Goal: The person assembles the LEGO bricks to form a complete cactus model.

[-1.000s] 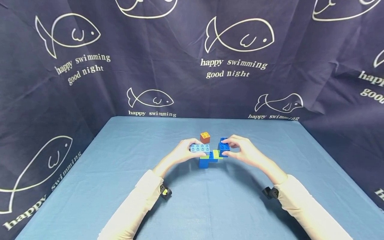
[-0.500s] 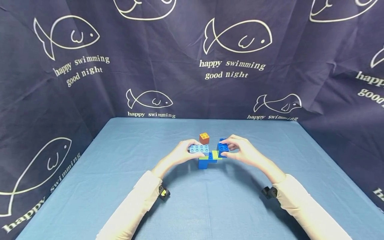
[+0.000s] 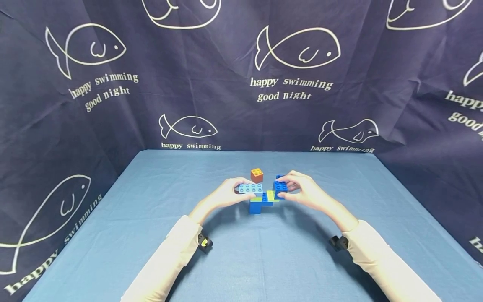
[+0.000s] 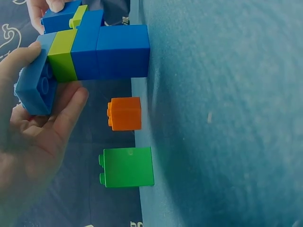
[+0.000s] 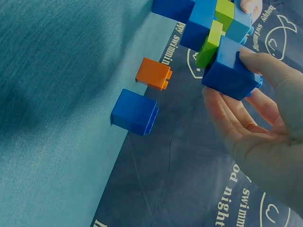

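At mid-table stands a small build of toy building bricks, with a blue brick (image 3: 255, 206) at its base. My left hand (image 3: 227, 193) grips a light blue brick (image 4: 37, 78) on the build's left end, thumb and fingers on opposite sides. Under it sits a lime green brick (image 4: 62, 56). My right hand (image 3: 305, 191) pinches a dark blue brick (image 5: 231, 68) at the right end. That brick meets a thin lime green brick (image 5: 210, 45), which joins a blue brick (image 5: 199, 23) in the middle.
An orange brick (image 3: 257, 175) stands apart behind the build. A loose blue brick (image 5: 134, 112) sits beyond my right hand, and a green brick (image 4: 129, 168) on the left side is hidden in the head view. Dark fish-print cloth (image 3: 234, 96) hangs behind the blue-covered table (image 3: 264, 260).
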A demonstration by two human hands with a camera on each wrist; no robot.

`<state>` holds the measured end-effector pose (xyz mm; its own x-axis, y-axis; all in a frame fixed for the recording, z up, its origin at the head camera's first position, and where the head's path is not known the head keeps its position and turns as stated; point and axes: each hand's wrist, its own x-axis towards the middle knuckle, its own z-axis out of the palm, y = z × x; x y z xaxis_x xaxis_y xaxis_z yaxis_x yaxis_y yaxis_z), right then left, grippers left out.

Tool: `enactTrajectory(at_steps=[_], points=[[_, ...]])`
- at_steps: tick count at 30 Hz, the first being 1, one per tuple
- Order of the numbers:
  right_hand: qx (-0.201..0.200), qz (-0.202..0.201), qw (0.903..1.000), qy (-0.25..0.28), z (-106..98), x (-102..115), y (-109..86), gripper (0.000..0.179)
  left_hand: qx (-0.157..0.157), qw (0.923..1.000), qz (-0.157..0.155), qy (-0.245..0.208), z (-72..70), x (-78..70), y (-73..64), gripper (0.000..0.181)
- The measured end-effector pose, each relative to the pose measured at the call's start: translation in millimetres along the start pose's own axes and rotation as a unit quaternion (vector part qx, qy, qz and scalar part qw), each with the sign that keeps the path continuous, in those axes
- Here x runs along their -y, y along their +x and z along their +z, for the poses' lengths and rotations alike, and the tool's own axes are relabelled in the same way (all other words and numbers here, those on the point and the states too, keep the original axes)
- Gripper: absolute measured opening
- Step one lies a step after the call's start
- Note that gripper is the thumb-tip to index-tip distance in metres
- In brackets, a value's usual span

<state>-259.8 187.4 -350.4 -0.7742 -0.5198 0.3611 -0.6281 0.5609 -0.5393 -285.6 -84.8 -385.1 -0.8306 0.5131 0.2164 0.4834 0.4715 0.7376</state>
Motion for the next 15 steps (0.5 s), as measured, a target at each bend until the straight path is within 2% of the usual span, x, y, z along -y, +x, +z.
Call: enactTrajectory(at_steps=[10,15], points=[[-0.003,-0.013,0.9999,-0.008,0.8,-0.6,0.0,0.039,-0.004,0.9999,-0.006,-0.008,2.3,2.7,-0.1,0.035],[-0.005,-0.018,0.9997,-0.015,1.2,-0.6,-1.0,0.039,-0.014,0.9998,0.001,-0.010,3.7,4.3,-0.9,0.033]])
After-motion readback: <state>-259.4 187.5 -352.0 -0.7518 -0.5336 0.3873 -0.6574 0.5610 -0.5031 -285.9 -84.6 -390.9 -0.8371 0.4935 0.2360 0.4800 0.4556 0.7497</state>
